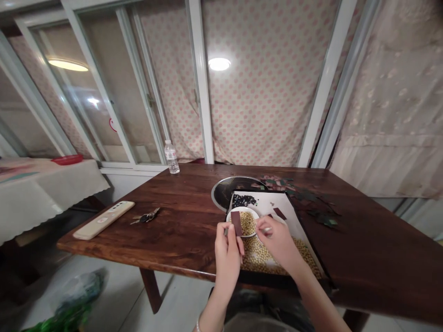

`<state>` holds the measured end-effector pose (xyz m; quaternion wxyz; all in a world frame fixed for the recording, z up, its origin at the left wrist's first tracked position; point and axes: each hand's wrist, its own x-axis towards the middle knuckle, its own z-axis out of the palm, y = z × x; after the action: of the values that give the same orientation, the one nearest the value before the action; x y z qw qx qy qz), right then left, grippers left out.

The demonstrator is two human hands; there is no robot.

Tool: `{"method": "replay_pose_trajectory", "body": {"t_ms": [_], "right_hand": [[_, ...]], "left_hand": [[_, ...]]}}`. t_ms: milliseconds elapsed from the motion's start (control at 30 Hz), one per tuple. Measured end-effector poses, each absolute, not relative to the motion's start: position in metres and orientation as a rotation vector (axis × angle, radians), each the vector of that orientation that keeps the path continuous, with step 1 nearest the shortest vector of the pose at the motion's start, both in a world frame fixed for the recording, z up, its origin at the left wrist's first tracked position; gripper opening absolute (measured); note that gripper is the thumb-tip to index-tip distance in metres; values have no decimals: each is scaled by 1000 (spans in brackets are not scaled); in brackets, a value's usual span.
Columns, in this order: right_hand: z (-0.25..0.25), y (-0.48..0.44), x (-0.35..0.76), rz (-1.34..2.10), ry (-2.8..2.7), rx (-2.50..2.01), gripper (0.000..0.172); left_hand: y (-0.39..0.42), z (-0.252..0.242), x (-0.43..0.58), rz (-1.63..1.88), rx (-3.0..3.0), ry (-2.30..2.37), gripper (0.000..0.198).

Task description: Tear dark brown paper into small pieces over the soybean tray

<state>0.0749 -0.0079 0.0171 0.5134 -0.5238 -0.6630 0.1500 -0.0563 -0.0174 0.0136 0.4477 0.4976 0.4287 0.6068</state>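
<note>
Head view: the left hand (226,258) is pinching a dark brown strip (236,222) upright between thumb and fingers, and the strip is standing over the left part of a small white plate (252,211). The plate is sitting in a white-lined tray (268,203) and is holding a mound of soybeans (247,222). The right hand (277,242) is closing narrowly, its fingertips (262,225) gripping a pale sliver (267,228), too small to identify, just off the plate's right edge. More soybeans (263,258) are lying loose in the tray's near half, under both hands, and black beans (244,200) are gathering in its far corner. A second dark strip (279,213) is lying on the white surface. The strip looks light and thin, probably stiff enough to take by one end, though likely to bend under hard pressure. The beans appear hard, smooth and apt to roll, so they would suit fingertip picking or tipping the plate. A steel basin (221,193) is sitting beyond the tray on the wooden bench (363,244), with colored scraps (321,216) scattering to the right, and keys (147,216) and a water bottle (171,157) are standing well left.
</note>
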Motion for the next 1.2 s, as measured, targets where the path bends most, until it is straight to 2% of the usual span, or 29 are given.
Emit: {"method": "replay_pose_trajectory", "body": {"t_ms": [300, 433, 667, 967, 1200], "right_hand": [[-19, -24, 97, 623, -1807, -1408, 12], [-26, -19, 100, 483, -1898, -1449, 18], [-20, -23, 96, 237, -1950, -1542, 15], [10, -37, 74, 23, -1698, -1140, 17], [11, -30, 71, -133, -1597, -1203, 20]], "left_hand": [[-16, 14, -56, 1413, 1220, 1005, 31], [-17, 11, -56, 1378, 1289, 1043, 26], [-13, 5, -57, 1314, 1401, 1041, 24], [-18, 7, -56, 1262, 1606, 1130, 24], [-19, 6, -58, 1266, 1560, 1099, 26]]}}
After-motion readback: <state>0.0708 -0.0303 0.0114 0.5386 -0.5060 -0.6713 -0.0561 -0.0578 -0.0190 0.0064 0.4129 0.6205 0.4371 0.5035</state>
